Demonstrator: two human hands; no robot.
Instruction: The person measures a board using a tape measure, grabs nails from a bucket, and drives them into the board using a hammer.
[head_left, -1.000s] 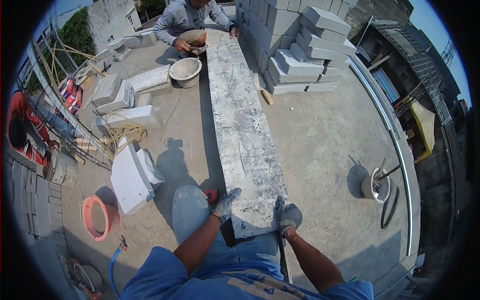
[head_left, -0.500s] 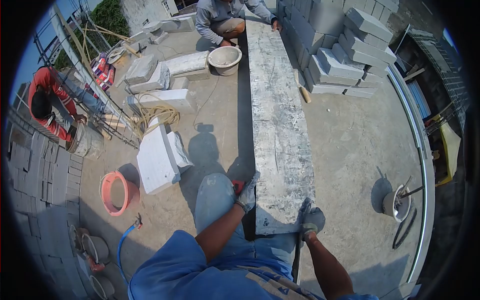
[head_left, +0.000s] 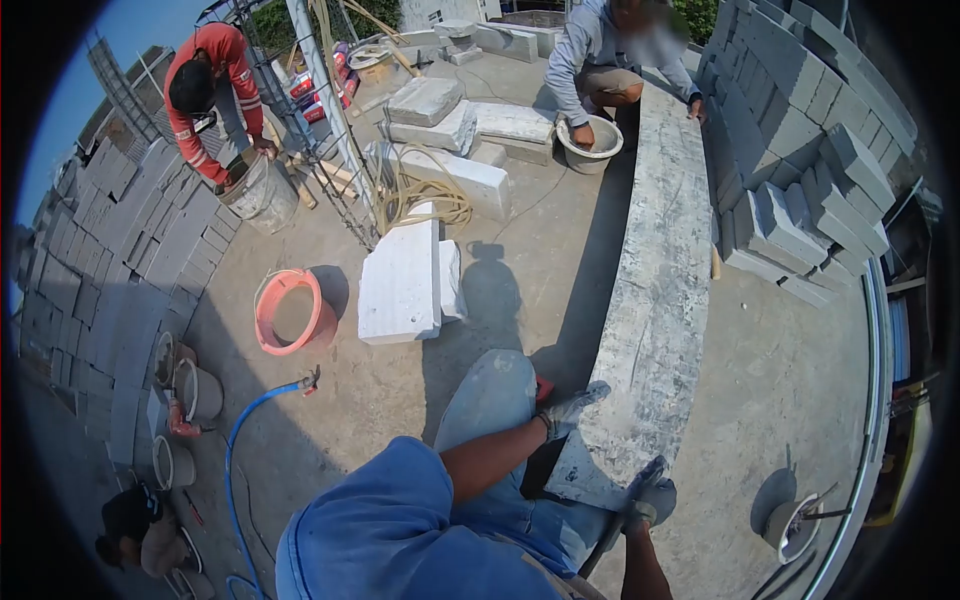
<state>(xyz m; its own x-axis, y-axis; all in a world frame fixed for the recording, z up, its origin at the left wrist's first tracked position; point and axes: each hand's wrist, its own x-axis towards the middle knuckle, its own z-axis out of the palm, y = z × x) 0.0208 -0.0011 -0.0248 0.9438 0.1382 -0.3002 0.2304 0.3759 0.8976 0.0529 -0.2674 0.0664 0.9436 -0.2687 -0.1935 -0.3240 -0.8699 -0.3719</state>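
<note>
A long, narrow panel (head_left: 655, 290), grey-white and smeared, stretches away from my lap and tilts slightly right. My left hand (head_left: 577, 410), in a grey glove, grips its left edge close to the near end, fingers laid over the top. At the near right corner my gloved right hand (head_left: 652, 498) is closed around the edge. A dark bar (head_left: 602, 548) runs down from beneath that hand; whether I hold it too is unclear. Something red (head_left: 543, 388) shows beside my left wrist, mostly hidden. At the far end a person in grey (head_left: 610, 60) crouches, one hand on the panel, the other in a basin (head_left: 592, 148).
Light blocks are stacked at right (head_left: 800, 220). Cut blocks (head_left: 400, 285) and a coiled hose (head_left: 430, 200) lie left of the panel. A pink bucket (head_left: 295, 312) and blue hose (head_left: 235, 460) are nearer. A person in red (head_left: 215, 100) bends over a bucket (head_left: 262, 195).
My view has swung left, shifting the scene rightward. The far person's hand has gone into the basin. Another person appears at lower left. Both my hands stay at the panel's near end.
</note>
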